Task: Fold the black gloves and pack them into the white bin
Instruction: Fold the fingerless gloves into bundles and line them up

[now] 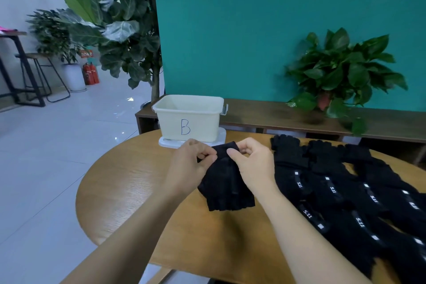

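I hold one black glove (227, 182) over the round table (129, 182), just in front of the white bin (202, 122). My left hand (191, 163) pinches its top edge on one side and my right hand (251, 163) pinches the other side. The glove hangs down soft and floppy, so I think it is light and bends easily. Holding the top corners seems best. More gloves (345, 191) lie in a pile on my right.
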The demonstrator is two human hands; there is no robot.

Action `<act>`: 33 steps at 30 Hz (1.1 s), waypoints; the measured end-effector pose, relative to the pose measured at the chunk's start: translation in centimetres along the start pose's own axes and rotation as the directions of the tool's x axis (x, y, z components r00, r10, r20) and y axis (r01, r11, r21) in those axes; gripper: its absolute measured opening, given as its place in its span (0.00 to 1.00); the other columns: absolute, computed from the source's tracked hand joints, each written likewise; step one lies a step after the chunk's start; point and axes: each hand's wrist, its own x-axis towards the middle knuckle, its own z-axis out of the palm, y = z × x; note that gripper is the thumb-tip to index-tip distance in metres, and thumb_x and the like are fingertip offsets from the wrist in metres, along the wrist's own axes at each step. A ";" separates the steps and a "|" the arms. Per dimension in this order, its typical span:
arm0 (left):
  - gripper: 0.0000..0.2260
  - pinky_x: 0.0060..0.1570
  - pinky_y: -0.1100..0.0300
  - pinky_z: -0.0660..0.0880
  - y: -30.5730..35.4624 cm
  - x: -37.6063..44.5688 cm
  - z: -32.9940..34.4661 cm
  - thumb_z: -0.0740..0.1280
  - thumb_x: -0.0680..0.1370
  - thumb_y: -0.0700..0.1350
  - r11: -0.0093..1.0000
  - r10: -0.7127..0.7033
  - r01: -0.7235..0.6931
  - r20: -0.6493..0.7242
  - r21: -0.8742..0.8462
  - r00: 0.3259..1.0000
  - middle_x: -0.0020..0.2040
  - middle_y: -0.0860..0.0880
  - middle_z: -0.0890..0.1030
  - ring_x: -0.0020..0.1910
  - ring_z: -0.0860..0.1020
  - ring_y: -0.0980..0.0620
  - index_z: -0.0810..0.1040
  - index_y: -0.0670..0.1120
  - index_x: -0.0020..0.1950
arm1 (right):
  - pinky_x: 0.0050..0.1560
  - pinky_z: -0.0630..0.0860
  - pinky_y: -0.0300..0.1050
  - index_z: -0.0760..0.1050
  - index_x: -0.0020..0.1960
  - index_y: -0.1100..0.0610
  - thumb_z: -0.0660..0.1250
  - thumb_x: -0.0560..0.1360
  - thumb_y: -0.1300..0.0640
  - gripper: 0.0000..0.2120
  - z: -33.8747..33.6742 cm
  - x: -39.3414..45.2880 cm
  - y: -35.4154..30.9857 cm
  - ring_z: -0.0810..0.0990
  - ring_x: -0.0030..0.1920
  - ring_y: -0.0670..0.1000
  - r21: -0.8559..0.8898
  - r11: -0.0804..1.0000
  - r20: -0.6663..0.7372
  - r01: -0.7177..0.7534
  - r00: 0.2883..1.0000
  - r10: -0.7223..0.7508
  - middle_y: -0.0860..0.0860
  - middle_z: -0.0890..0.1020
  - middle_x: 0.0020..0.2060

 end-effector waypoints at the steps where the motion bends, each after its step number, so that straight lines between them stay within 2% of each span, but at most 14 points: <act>1: 0.03 0.48 0.65 0.73 0.3 -0.3 0.4 0.69 0.78 0.46 0.999 -0.016 0.018 0.034 -0.048 0.999 0.45 0.57 0.81 0.45 0.77 0.65 0.83 0.53 0.47 | 0.50 0.77 0.55 0.79 0.41 0.48 0.72 0.73 0.51 0.04 0.0 -0.3 -0.2 0.80 0.44 0.46 -0.037 0.998 -0.014 0.045 0.999 -0.046 0.41 0.82 0.37; 5: 0.13 0.48 0.60 0.77 2.2 -1.4 0.9 0.62 0.82 0.53 0.962 -0.129 0.150 0.104 -0.229 0.986 0.43 0.51 0.85 0.46 0.82 0.56 0.83 0.48 0.47 | 0.58 0.73 0.53 0.80 0.45 0.47 0.70 0.75 0.53 0.01 0.0 -1.2 -0.4 0.76 0.50 0.46 -0.143 0.976 0.036 0.163 0.987 -0.160 0.39 0.79 0.41; 8: 0.12 0.52 0.49 0.81 2.8 -1.2 0.6 0.68 0.78 0.55 0.899 -0.215 0.232 0.087 -0.371 0.973 0.43 0.46 0.85 0.46 0.83 0.48 0.84 0.48 0.47 | 0.61 0.72 0.53 0.80 0.51 0.44 0.67 0.77 0.54 0.07 0.1 -1.2 -0.3 0.74 0.57 0.50 -0.102 0.983 0.226 0.154 0.966 -0.128 0.41 0.77 0.49; 10: 0.09 0.51 0.41 0.80 2.6 -0.5 0.3 0.71 0.76 0.51 0.865 -0.280 0.258 0.012 -0.431 0.960 0.41 0.42 0.85 0.46 0.83 0.41 0.84 0.45 0.44 | 0.66 0.69 0.53 0.80 0.57 0.43 0.65 0.77 0.58 0.13 0.5 -1.0 -0.4 0.71 0.63 0.52 -0.083 0.980 0.349 0.179 0.927 -0.140 0.45 0.75 0.58; 12: 0.07 0.47 0.39 0.80 2.1 0.4 -0.3 0.69 0.77 0.45 0.870 -0.305 0.265 -0.031 -0.417 0.952 0.39 0.43 0.85 0.43 0.84 0.41 0.84 0.45 0.43 | 0.70 0.66 0.52 0.79 0.60 0.44 0.64 0.77 0.60 0.15 0.7 -0.3 -0.8 0.70 0.67 0.50 -0.089 0.977 0.409 0.193 0.902 -0.141 0.46 0.73 0.62; 13: 0.07 0.46 0.39 0.80 1.7 0.9 -0.7 0.67 0.78 0.43 0.884 -0.306 0.265 -0.047 -0.386 0.951 0.38 0.43 0.85 0.42 0.84 0.41 0.84 0.45 0.43 | 0.70 0.66 0.50 0.80 0.59 0.46 0.64 0.78 0.60 0.15 0.8 0.1 -1.3 0.71 0.66 0.49 -0.090 0.974 0.406 0.208 0.901 -0.154 0.45 0.74 0.60; 15: 0.08 0.47 0.39 0.80 0.9 2.1 -1.8 0.65 0.79 0.43 0.921 -0.282 0.249 -0.073 -0.299 0.957 0.39 0.43 0.84 0.42 0.83 0.42 0.83 0.44 0.43 | 0.67 0.70 0.48 0.81 0.58 0.47 0.65 0.77 0.60 0.14 0.8 1.5 -2.0 0.75 0.61 0.48 -0.092 0.969 0.319 0.227 0.929 -0.188 0.41 0.75 0.53; 18: 0.09 0.49 0.41 0.79 -0.1 4.1 -3.7 0.65 0.79 0.44 0.957 -0.237 0.222 -0.064 -0.187 0.969 0.39 0.43 0.84 0.44 0.83 0.41 0.82 0.44 0.43 | 0.66 0.71 0.49 0.76 0.63 0.45 0.66 0.77 0.57 0.16 1.1 4.3 -2.8 0.76 0.58 0.49 -0.149 0.968 0.205 0.200 0.964 -0.168 0.45 0.75 0.55; 22: 0.09 0.48 0.41 0.78 -0.9 6.7 -6.5 0.65 0.79 0.44 0.980 -0.171 0.161 -0.084 -0.114 0.982 0.40 0.41 0.83 0.45 0.82 0.38 0.82 0.43 0.42 | 0.70 0.65 0.51 0.69 0.70 0.45 0.66 0.76 0.53 0.23 2.3 7.4 -4.2 0.71 0.65 0.55 -0.216 0.955 0.299 0.206 0.945 -0.136 0.48 0.73 0.62; 24: 0.09 0.48 0.42 0.78 -1.2 7.7 -7.9 0.64 0.79 0.43 0.986 -0.135 0.130 -0.040 -0.106 0.990 0.40 0.40 0.83 0.45 0.82 0.37 0.82 0.42 0.43 | 0.70 0.62 0.51 0.67 0.72 0.45 0.66 0.77 0.51 0.24 3.2 8.5 -5.1 0.66 0.69 0.55 -0.239 0.944 0.356 0.227 0.925 -0.133 0.49 0.71 0.67; 26: 0.09 0.49 0.44 0.79 -1.8 8.2 -8.6 0.64 0.80 0.43 0.988 -0.117 0.118 0.018 -0.103 0.993 0.42 0.40 0.84 0.47 0.82 0.37 0.82 0.41 0.45 | 0.69 0.60 0.51 0.73 0.67 0.46 0.64 0.78 0.51 0.18 4.3 9.5 -6.1 0.66 0.69 0.54 -0.282 0.923 0.422 0.260 0.898 -0.124 0.48 0.74 0.65; 28: 0.09 0.50 0.45 0.78 -2.6 8.4 -8.8 0.64 0.80 0.43 0.986 -0.134 0.137 0.035 -0.099 0.990 0.43 0.42 0.84 0.48 0.82 0.39 0.83 0.41 0.48 | 0.67 0.63 0.51 0.81 0.51 0.51 0.63 0.78 0.55 0.08 5.3 10.1 -7.0 0.74 0.61 0.52 -0.301 0.913 0.481 0.276 0.870 -0.105 0.47 0.82 0.54; 30: 0.08 0.50 0.48 0.79 -2.8 8.4 -9.0 0.64 0.80 0.42 0.979 -0.143 0.141 -0.005 -0.147 0.990 0.43 0.45 0.85 0.49 0.83 0.45 0.84 0.44 0.50 | 0.63 0.66 0.51 0.78 0.39 0.56 0.62 0.78 0.58 0.10 6.0 10.8 -7.8 0.78 0.50 0.54 -0.248 0.926 0.477 0.285 0.868 -0.140 0.47 0.83 0.44; 33: 0.08 0.50 0.44 0.79 -2.8 8.9 -9.4 0.64 0.81 0.42 0.974 -0.144 0.130 -0.060 -0.186 0.988 0.43 0.45 0.85 0.48 0.83 0.44 0.83 0.44 0.49 | 0.52 0.71 0.52 0.76 0.40 0.59 0.62 0.78 0.53 0.12 6.7 11.9 -8.2 0.77 0.44 0.55 -0.132 0.961 0.462 0.242 0.873 -0.156 0.51 0.81 0.40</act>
